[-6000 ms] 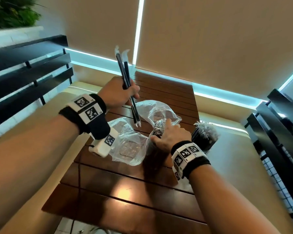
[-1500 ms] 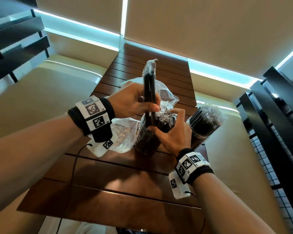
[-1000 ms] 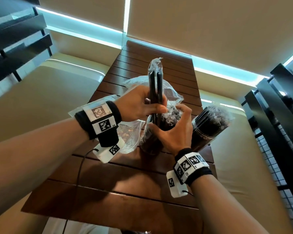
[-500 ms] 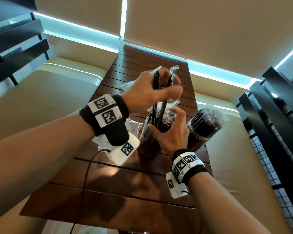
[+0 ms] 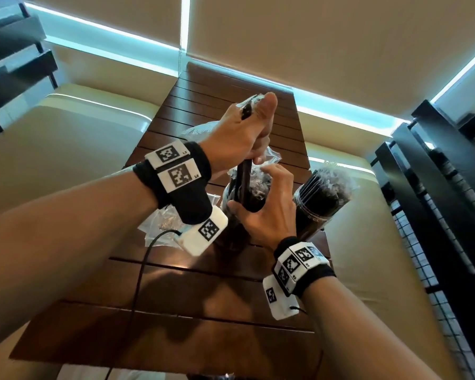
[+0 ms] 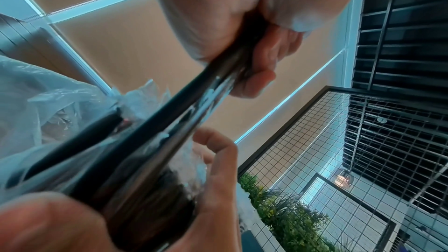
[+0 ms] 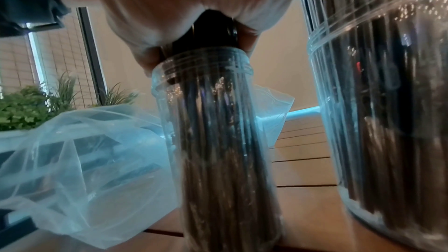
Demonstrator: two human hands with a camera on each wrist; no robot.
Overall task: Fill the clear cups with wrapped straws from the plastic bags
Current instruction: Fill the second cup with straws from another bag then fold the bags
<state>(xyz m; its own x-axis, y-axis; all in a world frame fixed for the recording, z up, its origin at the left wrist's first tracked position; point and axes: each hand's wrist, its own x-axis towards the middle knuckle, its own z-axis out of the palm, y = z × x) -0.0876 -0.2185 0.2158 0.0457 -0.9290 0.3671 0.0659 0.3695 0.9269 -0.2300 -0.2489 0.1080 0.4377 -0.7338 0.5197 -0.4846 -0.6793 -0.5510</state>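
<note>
My left hand grips a few black wrapped straws near their upper ends, thumb pointing up. Their lower ends stand in a clear cup packed with black straws at the middle of the wooden table. My right hand curls round that cup's rim, thumb on the near side. In the left wrist view the straws run from my left hand down into the cup. The right wrist view shows the cup from the side.
A second clear cup, full of straws, stands just right of the first; in the right wrist view the second cup is close. Crumpled plastic bags lie left of and behind the cups. Cushioned benches flank the slatted table; a black railing stands at right.
My left hand has slid up the straws to their tops while their lower ends went down into the cup. My right hand has stayed on the cup's rim.
</note>
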